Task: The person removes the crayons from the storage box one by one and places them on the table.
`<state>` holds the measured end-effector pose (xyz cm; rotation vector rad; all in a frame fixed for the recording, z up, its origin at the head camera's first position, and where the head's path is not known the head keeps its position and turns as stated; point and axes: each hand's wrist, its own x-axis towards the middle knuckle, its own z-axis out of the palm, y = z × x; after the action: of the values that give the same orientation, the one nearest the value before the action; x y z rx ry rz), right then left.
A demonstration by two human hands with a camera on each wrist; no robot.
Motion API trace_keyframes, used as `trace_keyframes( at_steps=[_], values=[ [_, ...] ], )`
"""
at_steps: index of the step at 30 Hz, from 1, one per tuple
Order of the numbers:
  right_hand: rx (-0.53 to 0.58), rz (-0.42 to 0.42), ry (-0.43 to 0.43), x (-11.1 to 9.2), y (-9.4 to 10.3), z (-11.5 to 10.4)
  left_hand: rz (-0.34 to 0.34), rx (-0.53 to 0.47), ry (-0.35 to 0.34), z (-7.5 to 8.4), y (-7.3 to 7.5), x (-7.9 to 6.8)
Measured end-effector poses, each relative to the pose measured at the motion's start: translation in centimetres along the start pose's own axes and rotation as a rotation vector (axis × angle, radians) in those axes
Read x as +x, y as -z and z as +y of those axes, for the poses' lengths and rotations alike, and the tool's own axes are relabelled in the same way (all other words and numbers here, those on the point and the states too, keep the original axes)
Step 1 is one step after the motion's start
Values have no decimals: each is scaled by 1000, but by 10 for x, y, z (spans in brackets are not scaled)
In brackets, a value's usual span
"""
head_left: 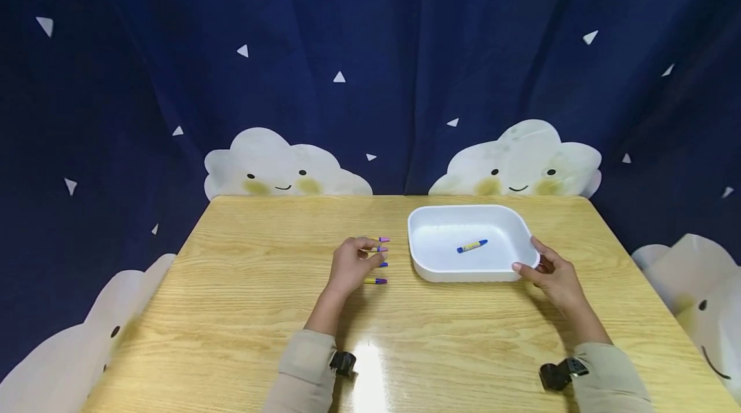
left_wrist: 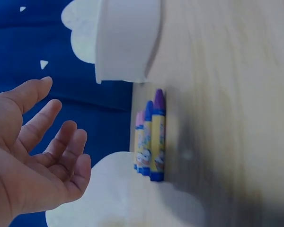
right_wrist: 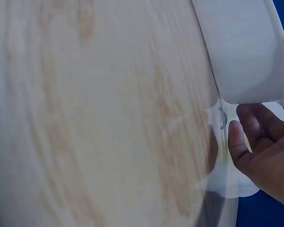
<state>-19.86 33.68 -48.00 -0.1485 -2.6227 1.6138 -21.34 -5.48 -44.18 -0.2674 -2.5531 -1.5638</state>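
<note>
My left hand (head_left: 350,265) hovers over a row of several crayons lying on the table, its fingers loosely bent and nothing between them. Nearest in that row is a purple crayon (left_wrist: 158,137), beside a blue crayon (left_wrist: 147,142); pink-tipped ones lie beyond, partly covered by the hand in the head view. To the right stands a white plastic tray (head_left: 451,276) with one blue crayon (head_left: 471,246) lying inside. My right hand (head_left: 556,278) grips the tray's near right corner, the thumb on the rim and other fingers along the outer side.
The wooden table (head_left: 243,310) ends at the back against a dark blue curtain (head_left: 382,27) with white triangles and cloud shapes. Black wrist cameras (head_left: 343,363) sit on both sleeves. The tray stands close to the table's back edge.
</note>
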Motion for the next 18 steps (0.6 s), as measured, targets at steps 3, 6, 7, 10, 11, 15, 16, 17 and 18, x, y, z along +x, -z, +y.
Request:
trace_keyframes(
  at_steps=[3, 6, 7, 10, 11, 15, 16, 17, 18],
  values=[
    [-2, 0, 1, 0, -1, -1, 10, -16, -34, 5, -3, 1],
    [2, 3, 1, -1, -1, -2, 2, -36, -36, 10, -8, 3],
    [4, 4, 1, -1, 0, -2, 2, -44, -34, 12, -10, 3],
    [9, 2, -1, -1, 0, -2, 2, -78, -19, 15, -15, 6],
    [9, 1, -2, -1, 0, -2, 8, -87, -20, 15, -17, 7],
    [6, -7, -12, 0, 0, -1, -4, -113, -15, 20, -23, 11],
    [4, -8, -13, 0, 0, -1, -13, -118, -12, 22, -25, 11],
    [4, -8, -12, 0, 0, -1, -24, -125, -12, 23, -27, 12],
    [4, -8, -10, 0, 0, -1, -36, -129, -12, 25, -29, 13]
  ],
)
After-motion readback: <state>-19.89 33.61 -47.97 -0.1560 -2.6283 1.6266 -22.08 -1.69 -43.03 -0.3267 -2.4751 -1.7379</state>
